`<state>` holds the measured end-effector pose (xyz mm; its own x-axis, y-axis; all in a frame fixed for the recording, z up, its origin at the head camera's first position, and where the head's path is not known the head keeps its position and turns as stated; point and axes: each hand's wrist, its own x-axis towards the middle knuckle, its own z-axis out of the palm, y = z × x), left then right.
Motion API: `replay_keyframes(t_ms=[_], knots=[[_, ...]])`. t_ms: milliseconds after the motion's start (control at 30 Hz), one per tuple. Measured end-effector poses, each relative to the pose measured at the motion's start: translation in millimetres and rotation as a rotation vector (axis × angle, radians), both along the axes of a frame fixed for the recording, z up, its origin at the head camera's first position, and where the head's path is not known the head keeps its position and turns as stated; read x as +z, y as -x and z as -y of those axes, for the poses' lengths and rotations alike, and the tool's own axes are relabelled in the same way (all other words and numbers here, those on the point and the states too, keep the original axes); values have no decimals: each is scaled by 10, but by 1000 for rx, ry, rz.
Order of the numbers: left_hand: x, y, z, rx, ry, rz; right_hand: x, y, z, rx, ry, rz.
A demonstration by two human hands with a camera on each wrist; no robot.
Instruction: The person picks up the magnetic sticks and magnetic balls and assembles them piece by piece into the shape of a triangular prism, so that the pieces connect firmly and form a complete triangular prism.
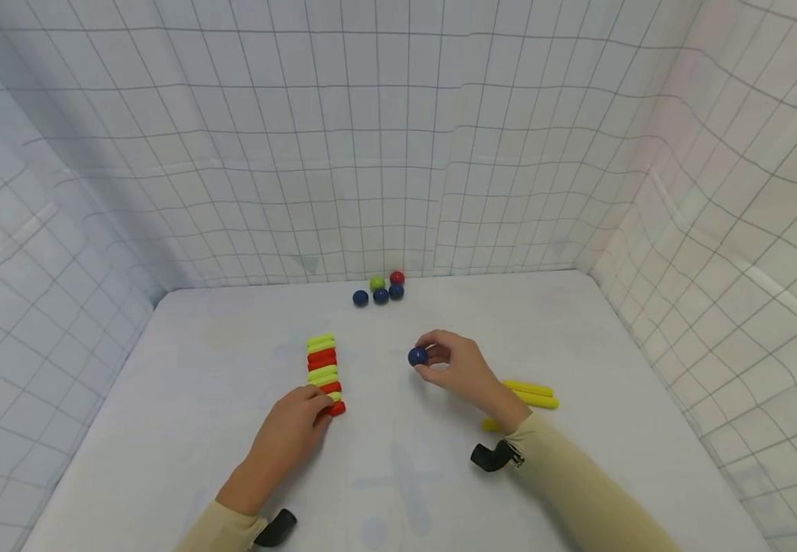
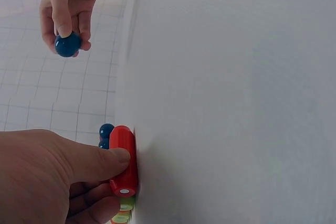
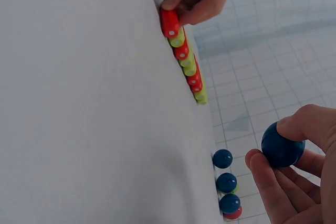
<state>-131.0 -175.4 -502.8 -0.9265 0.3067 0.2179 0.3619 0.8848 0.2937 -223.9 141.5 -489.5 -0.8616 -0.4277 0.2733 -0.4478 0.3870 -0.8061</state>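
Between thumb and fingertips, my right hand (image 1: 463, 369) holds a glossy dark blue ball (image 1: 417, 356) over the middle of the table. My left hand (image 1: 293, 428) pinches the nearest red stick (image 2: 123, 163), a short rounded rod, with the thumb (image 2: 100, 162) along its side. That stick lies at the near end of a row of red and lime-green sticks (image 1: 322, 360) laid side by side. In the right wrist view the row (image 3: 189, 66) runs away from the left hand, and the blue ball (image 3: 282, 145) sits at the right fingertips.
Near the back edge of the white table (image 1: 232, 345) are more blue balls (image 1: 360, 297), a green ball (image 1: 377, 284) and a red ball (image 1: 397, 277). Yellow sticks (image 1: 532, 399) lie by the right wrist, one partly hidden. Grid-patterned sheets (image 1: 398, 153) surround the table.
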Motion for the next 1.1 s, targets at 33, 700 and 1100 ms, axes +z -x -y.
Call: replay_keyframes(t_ms=[33, 700, 1100], knots=[[-2, 9, 9, 3, 0, 4, -25, -32, 11, 10, 6, 0], [-6, 35, 21, -4, -13, -8, -574, -267, 48, 130, 126, 58], [8, 25, -7, -13, 0, 4, -537, -125, -162, 92, 115, 54]])
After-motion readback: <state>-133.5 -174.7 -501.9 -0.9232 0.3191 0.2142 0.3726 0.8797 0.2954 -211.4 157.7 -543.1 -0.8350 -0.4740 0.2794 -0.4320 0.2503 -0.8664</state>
